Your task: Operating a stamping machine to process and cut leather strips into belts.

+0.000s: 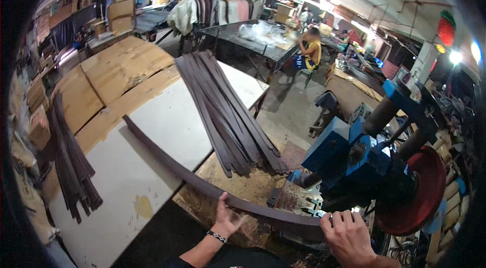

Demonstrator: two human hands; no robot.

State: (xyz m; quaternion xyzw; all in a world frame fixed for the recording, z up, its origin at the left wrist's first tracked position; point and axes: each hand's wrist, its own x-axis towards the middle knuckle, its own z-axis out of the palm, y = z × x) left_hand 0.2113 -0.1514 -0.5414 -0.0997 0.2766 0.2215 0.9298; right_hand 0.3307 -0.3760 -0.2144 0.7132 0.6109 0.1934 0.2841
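A long dark brown strip, which looks like leather, curves from the white table toward the blue machine on my right. Near its middle, my left hand holds the strip's near edge, thumb on top and the other fingers partly hidden. My right hand is closed over the strip's right end, fingers curled, beside the machine's small metal guides. Just beyond the strip, a thick pile of similar dark strips lies across the table and the worn wooden bench.
The blue machine with its red wheel stands close on the right. A smaller bundle of strips lies at the left of the white table, beside cardboard. A seated person is near a dark table farther back.
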